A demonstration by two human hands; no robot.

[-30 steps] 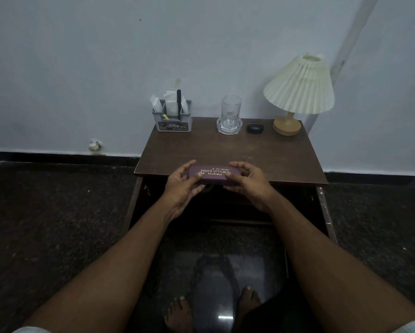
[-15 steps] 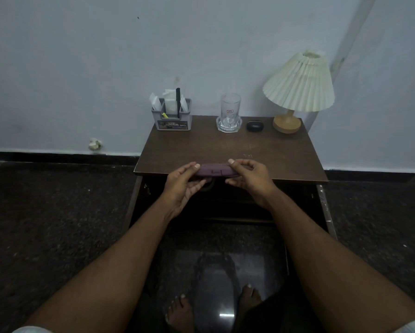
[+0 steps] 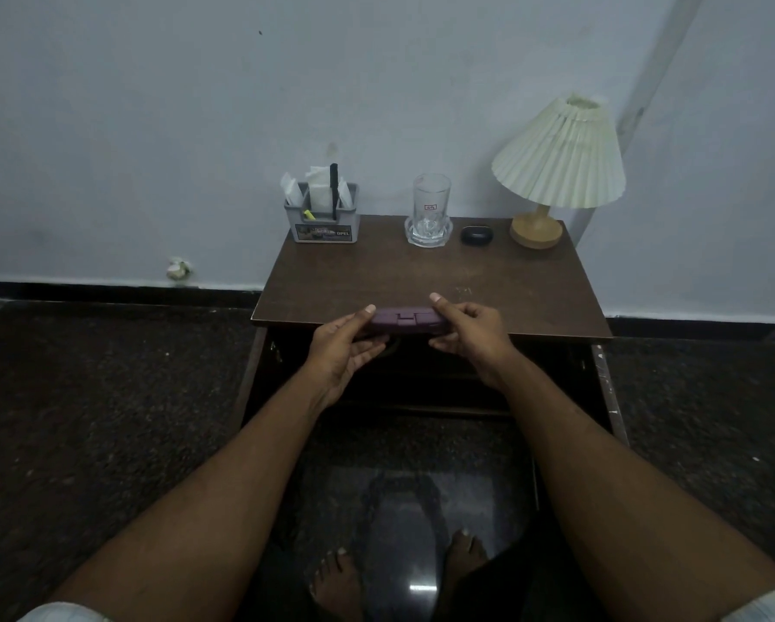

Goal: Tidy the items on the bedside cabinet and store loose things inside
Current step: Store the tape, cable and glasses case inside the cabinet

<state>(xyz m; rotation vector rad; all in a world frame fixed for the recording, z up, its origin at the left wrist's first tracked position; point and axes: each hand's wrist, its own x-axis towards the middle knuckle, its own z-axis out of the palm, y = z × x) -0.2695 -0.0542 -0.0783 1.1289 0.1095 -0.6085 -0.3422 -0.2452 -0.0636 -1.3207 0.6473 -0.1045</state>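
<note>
Two hands hold one purple glasses case [image 3: 406, 319] level at the front edge of the cabinet top [image 3: 430, 271], above the dark open space below. One end is pinched by the left hand [image 3: 347, 347], thumb on top and fingers curled beneath; the other end is gripped likewise by the right hand [image 3: 468, 334]. Its hinge side faces the camera. A hard, light, rigid shell is judged likely, smooth enough to slip, so the ends are best held. Beyond the fingertips stand an organiser [image 3: 323, 215], a glass [image 3: 430, 204], a small black case [image 3: 477, 235] and a lamp [image 3: 556, 168].
</note>
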